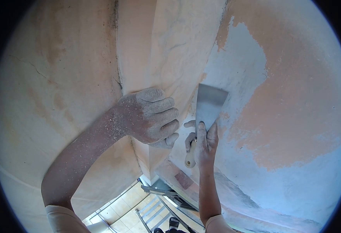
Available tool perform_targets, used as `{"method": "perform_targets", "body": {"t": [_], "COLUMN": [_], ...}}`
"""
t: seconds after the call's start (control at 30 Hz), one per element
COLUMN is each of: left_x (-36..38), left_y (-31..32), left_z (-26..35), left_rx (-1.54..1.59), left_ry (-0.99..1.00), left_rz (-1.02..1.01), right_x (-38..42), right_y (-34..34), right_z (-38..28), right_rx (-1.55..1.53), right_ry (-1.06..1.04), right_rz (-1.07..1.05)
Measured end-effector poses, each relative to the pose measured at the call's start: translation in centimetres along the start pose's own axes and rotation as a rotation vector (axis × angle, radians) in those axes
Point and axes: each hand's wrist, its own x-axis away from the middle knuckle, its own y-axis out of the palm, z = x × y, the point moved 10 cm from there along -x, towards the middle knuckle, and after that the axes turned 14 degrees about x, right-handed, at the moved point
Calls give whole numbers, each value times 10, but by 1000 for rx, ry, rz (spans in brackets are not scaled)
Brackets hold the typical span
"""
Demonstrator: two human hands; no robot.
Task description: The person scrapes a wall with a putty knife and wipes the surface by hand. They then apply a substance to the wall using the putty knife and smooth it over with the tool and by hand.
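Note:
Coated in pale dust, my left hand (151,116) is closed, its fingers curled tightly with the knuckles toward me. It overlaps the narrow plastered strip (135,58) between two seams; I cannot tell what the curled fingers hold, if anything. To its right, my right hand (206,145) grips a putty knife (211,101) with a wide metal blade and a pale handle. The thumb lies along the blade's base, and the blade points up over the whitish patch (242,54) of the wall. Dust also covers the right fingers.
Peach-coloured coating (290,105) with ragged edges covers part of the right-hand surface. A cracked, stained plaster surface (58,81) spans the left. Below are a metal ladder (155,213), a dark shoe (173,222) and a tiled floor (127,204).

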Motion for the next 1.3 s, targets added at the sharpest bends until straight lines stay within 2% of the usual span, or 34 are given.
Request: {"method": "perform_targets", "body": {"t": [0.47, 0.67, 0.97, 1.3], "left_x": [1, 1, 2, 3], "left_y": [2, 1, 2, 4], "left_z": [0, 1, 0, 2], "left_rx": [6, 1, -10, 12], "left_ry": [22, 30, 14, 38], "left_rz": [-14, -6, -8, 14], "right_x": [-6, -6, 3, 0], "right_y": [1, 8, 1, -5], "right_z": [10, 4, -5, -16], "right_rx": [-98, -142, -108, 62], "right_ry": [126, 75, 135, 84], "right_rz": [115, 98, 83, 71]}}
